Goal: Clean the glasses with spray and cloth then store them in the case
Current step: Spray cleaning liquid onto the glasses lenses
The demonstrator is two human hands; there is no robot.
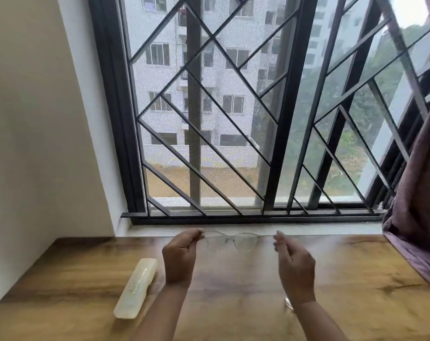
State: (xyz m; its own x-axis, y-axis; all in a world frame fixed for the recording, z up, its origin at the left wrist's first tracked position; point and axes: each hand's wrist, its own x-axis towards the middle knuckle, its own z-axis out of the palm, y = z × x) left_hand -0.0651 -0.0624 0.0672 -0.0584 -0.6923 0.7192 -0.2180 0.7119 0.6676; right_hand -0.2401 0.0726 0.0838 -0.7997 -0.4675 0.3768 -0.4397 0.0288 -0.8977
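Big barred window (286, 119) straight ahead, dark frame and slanting grille, rising just beyond the far edge of the table (233, 296), a wood-grain top that runs the full width down here. A purple curtain (415, 205) hangs at the table's far right corner, its lower folds spilling onto the wood. On the table's left side lies a pale, long glasses case (136, 287), closed, flat on the surface, angled from the near edge toward the window. Now the hands, both raised above the middle of the table. The left hand (180, 252) is up with its fingers curled, grip pinched on one end of the frame. The right hand (294, 264) is level with it, thumb and fingertips nipping the thin arm at the other end, so this grip is closed on the frame too. Between them, stretched out and clear of the wood, are the glasses (230, 237): a thin, light frame with clear lenses, held upright over the table's far half with the lenses hanging below the top bar. Case and glasses are well apart. And there is a small shiny thing (289, 303) on the table, peeking out beside the right wrist, mostly hidden, so I can't tell what it is.
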